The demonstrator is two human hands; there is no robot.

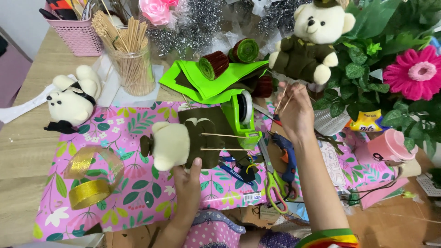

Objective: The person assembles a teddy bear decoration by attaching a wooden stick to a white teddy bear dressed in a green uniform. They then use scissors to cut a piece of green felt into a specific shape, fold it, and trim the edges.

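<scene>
From the head camera, our left hand point(187, 177) grips a plush teddy bear point(177, 144) lying above the floral wrapping paper point(138, 193), two wooden skewers point(223, 142) jutting from it. Our right hand point(296, 112) pinches the sticks under a second uniformed bear point(311, 43). Best grip low and steady; that soft fleece wobbles.

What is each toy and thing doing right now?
left hand: holding the lying bear.
lying bear: on its side, two sticks poking out.
right hand: raised, gripping sticks under the upright bear.
upright bear: held up on sticks.
third bear: lying on the table, untouched.
scissors: lying on the paper, untouched.
stick jar: upright, full.
</scene>
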